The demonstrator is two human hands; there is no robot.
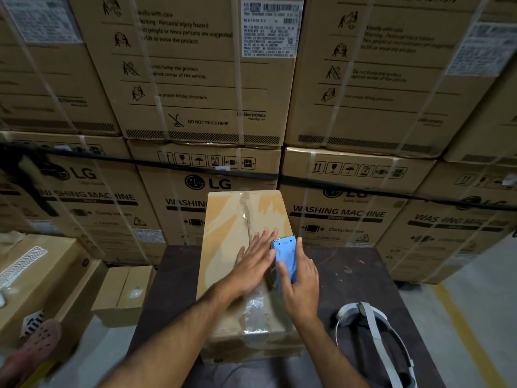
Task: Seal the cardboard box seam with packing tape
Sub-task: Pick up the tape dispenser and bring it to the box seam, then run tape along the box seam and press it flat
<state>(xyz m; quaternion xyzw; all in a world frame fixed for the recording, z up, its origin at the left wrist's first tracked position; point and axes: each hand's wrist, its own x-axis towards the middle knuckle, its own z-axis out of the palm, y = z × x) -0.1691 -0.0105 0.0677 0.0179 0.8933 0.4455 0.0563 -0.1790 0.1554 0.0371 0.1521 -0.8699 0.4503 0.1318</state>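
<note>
A long brown cardboard box [223, 242] lies lengthwise on a dark table [349, 275], its centre seam [246, 217] running away from me. Clear tape [253, 306] covers the near part of the seam, wrinkled in places. My left hand [256, 257] lies flat on the box top over the seam, fingers spread. My right hand [300, 284] grips a blue tape dispenser [285, 257] just right of the left hand, its toothed blade pointing away from me. The far stretch of the seam shows torn old tape.
A grey and white head strap device [375, 331] lies on the table at the right. Stacked washing machine cartons [207, 107] form a wall behind. Smaller boxes [123, 292] stand on the floor at the left, with a sandalled foot [33, 345] at the lower left.
</note>
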